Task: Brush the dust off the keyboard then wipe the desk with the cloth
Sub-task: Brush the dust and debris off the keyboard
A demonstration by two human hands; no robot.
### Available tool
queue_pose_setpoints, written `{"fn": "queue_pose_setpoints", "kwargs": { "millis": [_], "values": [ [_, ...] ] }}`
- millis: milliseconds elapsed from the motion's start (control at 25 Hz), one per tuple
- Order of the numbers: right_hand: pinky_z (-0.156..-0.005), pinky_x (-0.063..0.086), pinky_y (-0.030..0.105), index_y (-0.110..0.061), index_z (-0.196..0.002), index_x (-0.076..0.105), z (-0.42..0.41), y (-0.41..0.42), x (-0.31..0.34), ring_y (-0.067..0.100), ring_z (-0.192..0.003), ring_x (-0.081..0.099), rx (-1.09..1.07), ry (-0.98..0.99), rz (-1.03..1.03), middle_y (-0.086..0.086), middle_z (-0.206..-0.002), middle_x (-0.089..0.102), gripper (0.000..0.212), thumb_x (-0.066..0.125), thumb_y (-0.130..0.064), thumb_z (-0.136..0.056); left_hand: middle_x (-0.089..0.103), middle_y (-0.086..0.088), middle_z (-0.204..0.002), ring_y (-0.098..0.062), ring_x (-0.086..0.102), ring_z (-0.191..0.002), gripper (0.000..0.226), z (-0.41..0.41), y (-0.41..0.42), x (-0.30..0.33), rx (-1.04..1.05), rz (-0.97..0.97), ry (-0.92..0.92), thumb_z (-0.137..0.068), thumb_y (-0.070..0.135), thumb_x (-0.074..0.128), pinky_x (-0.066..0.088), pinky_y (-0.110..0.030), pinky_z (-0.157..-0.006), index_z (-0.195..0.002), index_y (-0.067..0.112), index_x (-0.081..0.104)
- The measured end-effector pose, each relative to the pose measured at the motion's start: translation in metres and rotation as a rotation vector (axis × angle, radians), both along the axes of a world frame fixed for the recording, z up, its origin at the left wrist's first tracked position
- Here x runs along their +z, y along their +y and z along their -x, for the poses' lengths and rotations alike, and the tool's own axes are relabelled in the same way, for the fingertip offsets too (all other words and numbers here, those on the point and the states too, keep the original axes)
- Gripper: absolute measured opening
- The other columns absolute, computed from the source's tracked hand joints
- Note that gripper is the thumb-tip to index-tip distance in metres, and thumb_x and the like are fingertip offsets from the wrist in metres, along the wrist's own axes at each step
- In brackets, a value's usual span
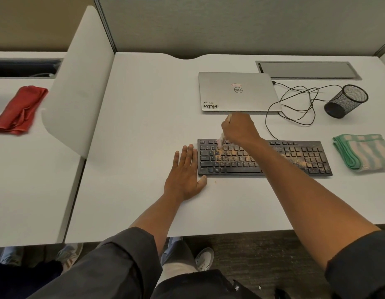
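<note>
A small brush (225, 134) is gripped by the right hand (240, 129) over the dusty keyboard (295, 157). The left hand (184, 173) is laid flat, empty, against the keyboard's left end. Behind the keyboard a closed laptop (239, 91) and tangled cable (295, 104) are seen; right of it, a folded green cloth (363, 151).

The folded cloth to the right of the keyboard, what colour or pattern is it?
The cloth has green and cream stripes with a green edge, seen in the head view.

Right hand (239, 128) is gripping brush (222, 141) on dusty keyboard (295, 157); left hand (185, 171) is lying flat, fingertips (190, 146) beside its left edge.

Head-worn view, down onto desk (144, 126)
</note>
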State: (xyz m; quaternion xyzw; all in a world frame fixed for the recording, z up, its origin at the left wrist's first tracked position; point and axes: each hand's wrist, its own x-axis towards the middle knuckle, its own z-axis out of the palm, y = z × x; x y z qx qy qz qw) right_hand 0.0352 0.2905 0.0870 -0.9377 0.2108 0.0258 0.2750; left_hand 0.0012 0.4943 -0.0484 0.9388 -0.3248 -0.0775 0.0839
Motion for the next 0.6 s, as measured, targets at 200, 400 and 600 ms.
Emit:
{"fn": "queue_pose_setpoints", "kwargs": {
  "millis": [200,400,600],
  "values": [
    [-0.074,0.06,0.049,-0.005,-0.089,0.065,-0.001,-0.005,0.003,0.032,-0.077,0.071,-0.04,-0.092,-0.106,0.012,-0.081,0.072,0.026,0.047,-0.022,-0.097,-0.009,-0.017,-0.168,-0.03,-0.013,-0.155,0.093,0.0,0.0,0.0,0.001,-0.002,-0.004,-0.089,0.061,0.014,-0.005,-0.049,-0.125,-0.16,0.002,-0.001],
    [-0.077,0.058,0.051,-0.002,-0.089,0.068,0.013,0.004,-0.003,0.032,-0.077,0.07,0.059,-0.061,-0.136,0.01,-0.079,0.072,0.027,0.048,-0.018,-0.097,-0.009,-0.017,-0.168,-0.03,-0.013,-0.155,0.092,0.001,0.0,0.0,0.002,0.0,-0.006,-0.09,0.06,0.015,-0.006,-0.049,-0.126,-0.16,0.002,-0.002],
    [-0.074,0.058,0.052,-0.001,-0.087,0.067,0.016,0.002,0.0,0.033,-0.073,0.069,0.071,-0.079,-0.12,0.012,-0.074,0.071,0.028,0.047,-0.018,-0.096,-0.008,-0.017,-0.168,-0.03,-0.013,-0.155,0.092,0.001,0.0,0.001,0.001,0.0,-0.009,-0.09,0.061,0.014,-0.005,-0.049,-0.126,-0.16,0.002,0.0]
  ]
}}
